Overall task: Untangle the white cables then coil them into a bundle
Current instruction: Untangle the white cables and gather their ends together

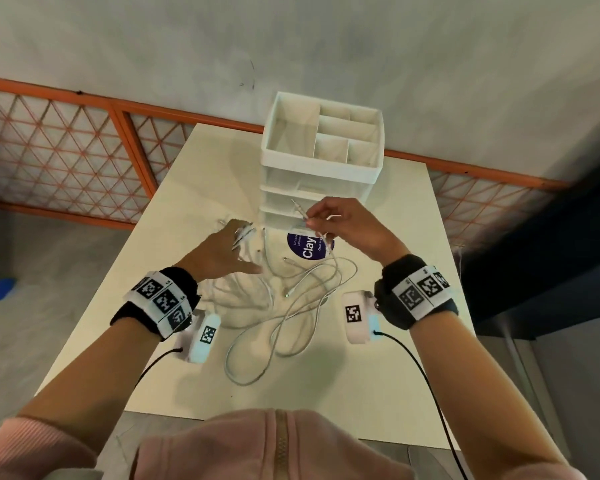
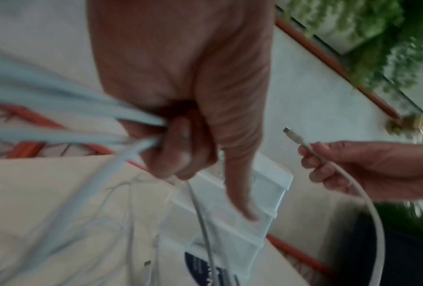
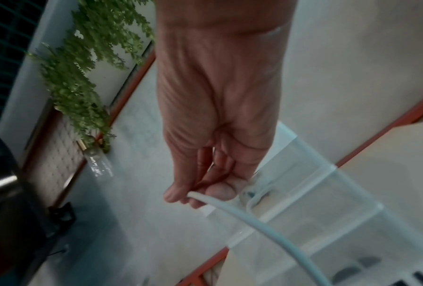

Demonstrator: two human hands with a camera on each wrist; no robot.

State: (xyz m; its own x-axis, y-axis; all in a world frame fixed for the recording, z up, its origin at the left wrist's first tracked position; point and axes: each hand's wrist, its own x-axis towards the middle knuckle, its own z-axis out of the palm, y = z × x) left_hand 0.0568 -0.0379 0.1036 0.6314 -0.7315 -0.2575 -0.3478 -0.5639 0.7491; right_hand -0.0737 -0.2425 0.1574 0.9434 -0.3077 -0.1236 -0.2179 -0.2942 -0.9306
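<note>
- Thin white charging cables lie in a loose tangle of loops on the cream bench top, spreading from its middle toward the near edge.
- Left hand, above the bench middle, has its fingers curled round several cable strands gathered together; its forefinger points out straight.
- Right hand is raised in front of the drawers and pinches a single cable just behind its silver-tipped plug, between thumb and fingertips; the cord droops from it to the tangle.
- White plastic drawer organiser, with open compartments on top, stands at the far edge of the bench.
- Round dark-blue sticker with white lettering lies flat just before the organiser, under some strands.
</note>
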